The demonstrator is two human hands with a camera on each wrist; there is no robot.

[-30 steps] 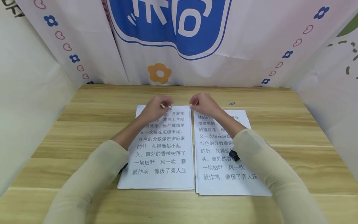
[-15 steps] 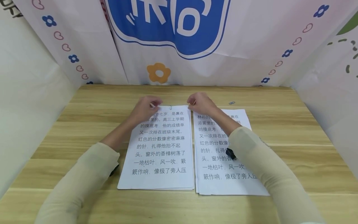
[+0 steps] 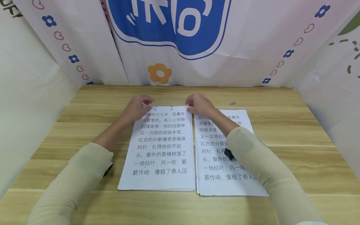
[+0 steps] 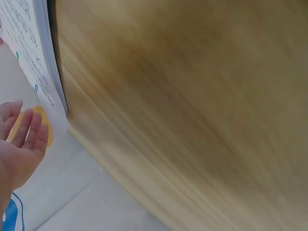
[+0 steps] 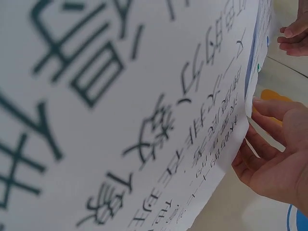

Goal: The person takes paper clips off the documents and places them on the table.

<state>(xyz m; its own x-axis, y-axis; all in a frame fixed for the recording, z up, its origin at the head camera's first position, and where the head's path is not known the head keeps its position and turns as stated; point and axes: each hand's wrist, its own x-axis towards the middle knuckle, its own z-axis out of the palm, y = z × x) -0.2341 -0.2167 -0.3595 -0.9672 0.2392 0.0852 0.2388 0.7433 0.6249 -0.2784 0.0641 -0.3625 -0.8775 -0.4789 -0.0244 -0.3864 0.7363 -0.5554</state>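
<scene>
Pinching the left paper stack [image 3: 160,182] at its far right corner, the right hand [image 3: 199,104] seems to steady it on the table [image 3: 157,207]; the left hand [image 3: 137,108], fingers loosely parted, is near two paper clips [image 3: 171,108] along the stack's far edge.

A white printed stack [image 3: 161,150] lies flat on the surface [image 3: 168,207], lower sheets peeking out near five o'clock; one clip [image 3: 155,108] sits just before twelve, another clip [image 3: 171,108] just past.
</scene>
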